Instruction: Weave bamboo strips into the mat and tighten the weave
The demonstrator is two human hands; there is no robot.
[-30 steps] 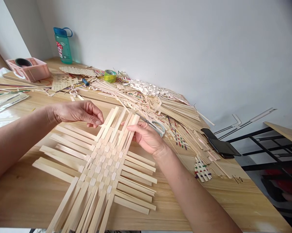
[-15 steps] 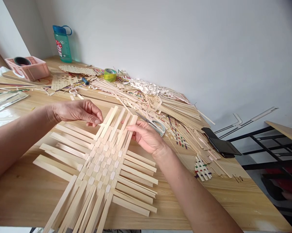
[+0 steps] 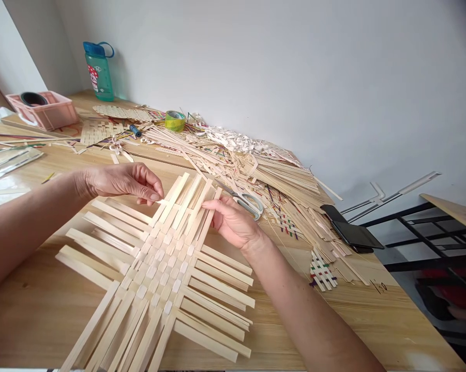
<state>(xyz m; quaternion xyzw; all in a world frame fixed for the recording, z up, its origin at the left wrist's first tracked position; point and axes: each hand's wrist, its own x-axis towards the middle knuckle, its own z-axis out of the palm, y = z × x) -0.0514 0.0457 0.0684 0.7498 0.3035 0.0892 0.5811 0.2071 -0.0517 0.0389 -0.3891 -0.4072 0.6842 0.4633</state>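
A flat weave of pale bamboo strips point(image 3: 159, 263) lies on the wooden table point(image 3: 31, 320), its strip ends fanning out on all sides. My left hand point(image 3: 124, 182) is at its upper left, with thumb and forefinger pinched on a thin strip end point(image 3: 160, 201). My right hand point(image 3: 233, 222) grips the upper strip ends of the weave point(image 3: 207, 206) from the right. Those fingers hide part of the strips. Steel scissors with grey handles point(image 3: 249, 204) lie just beyond my right hand.
A large heap of loose strips point(image 3: 279, 181) covers the table's far side. Around it are a tape roll point(image 3: 175, 121), a green bottle point(image 3: 99, 72), a pink crate point(image 3: 39, 112), a black phone point(image 3: 352, 235) and a small coloured weave point(image 3: 321, 272). The table's right edge is near a black rack point(image 3: 419, 243).
The view has tilted slightly, shifting the table and its contents. The weave sits slightly further right and its upper strips have shifted a little under my hands, which keep their hold.
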